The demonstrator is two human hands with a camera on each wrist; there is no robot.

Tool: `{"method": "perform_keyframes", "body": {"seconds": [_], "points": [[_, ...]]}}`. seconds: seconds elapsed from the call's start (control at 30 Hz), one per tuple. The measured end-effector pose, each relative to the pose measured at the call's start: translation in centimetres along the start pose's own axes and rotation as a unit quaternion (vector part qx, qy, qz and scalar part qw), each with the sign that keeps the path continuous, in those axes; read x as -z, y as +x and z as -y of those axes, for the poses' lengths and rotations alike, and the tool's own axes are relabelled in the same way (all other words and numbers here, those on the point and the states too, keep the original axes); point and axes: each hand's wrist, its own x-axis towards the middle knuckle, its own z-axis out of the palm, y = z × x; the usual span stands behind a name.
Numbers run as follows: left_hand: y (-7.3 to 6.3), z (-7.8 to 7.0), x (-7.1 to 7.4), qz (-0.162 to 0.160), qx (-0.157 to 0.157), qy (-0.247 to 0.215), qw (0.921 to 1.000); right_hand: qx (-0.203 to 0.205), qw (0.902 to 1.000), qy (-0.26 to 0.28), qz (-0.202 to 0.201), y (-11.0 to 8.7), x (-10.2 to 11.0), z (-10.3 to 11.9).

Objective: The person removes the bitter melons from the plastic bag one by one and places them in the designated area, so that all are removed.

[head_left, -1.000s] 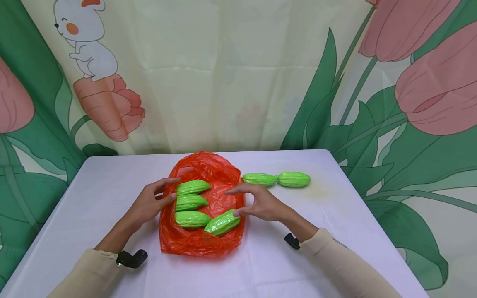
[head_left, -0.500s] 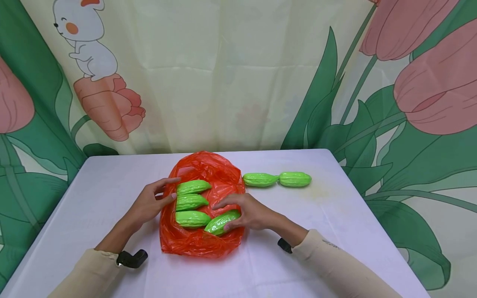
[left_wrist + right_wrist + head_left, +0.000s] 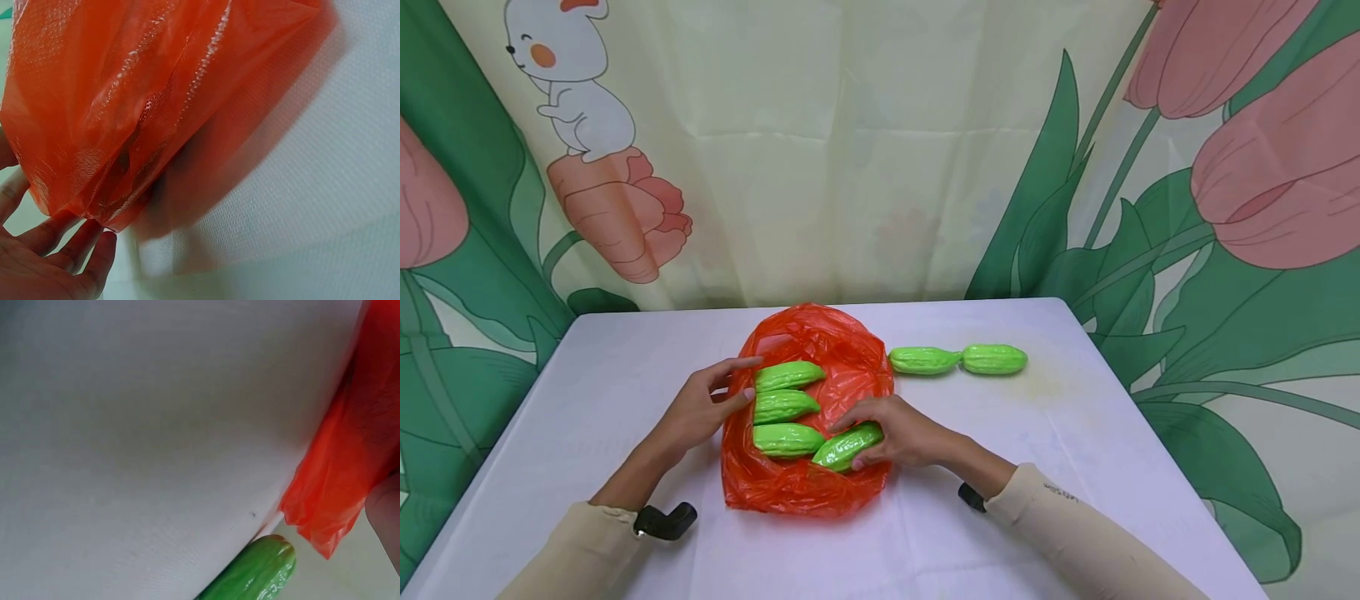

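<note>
At the left of the frame, the left hand (image 3: 703, 404) has its fingers spread against the left rim of the red bag (image 3: 808, 500), its grip wide and round no gourd. Inside the bag, 3 gourds lie in a column, each running left to right: the top gourd (image 3: 788, 375), the middle gourd (image 3: 785, 406) and the bottom gourd (image 3: 787, 440). In the bag's lower right is the slanted gourd (image 3: 842, 448), its long axis running from lower left to upper right, towards the right hand (image 3: 898, 433), the nearer of the 2 hands. That grip is narrow, thumb and fingers holding the slanted gourd near its upper right end; the bottom gourd crowds its other end, and the bag's right rim is close by the hand. Farther right, towards the back of the desk (image 3: 970, 542), the inner gourd (image 3: 922, 361) and the outer gourd (image 3: 994, 359) lie end to end, starting just beside the bag
</note>
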Motion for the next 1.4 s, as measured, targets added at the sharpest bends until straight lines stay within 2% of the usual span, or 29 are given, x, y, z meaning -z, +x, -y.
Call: {"method": "perform_keyframes", "body": {"seconds": [0.27,0.63,1.4], "points": [[-0.1,0.0,0.0,-0.001,-0.004,0.002,1.0,-0.007,0.9999,-0.012,-0.004,0.0,-0.1,-0.1],[-0.1,-0.2,0.1,-0.001,-0.002,0.004,1.0,-0.015,0.9999,0.002,-0.008,-0.1,0.1,-0.1],[0.0,0.1,0.1,0.0,-0.004,-0.005,1.0,0.018,0.998,0.041,-0.045,-0.1,1.7,0.8]]}}
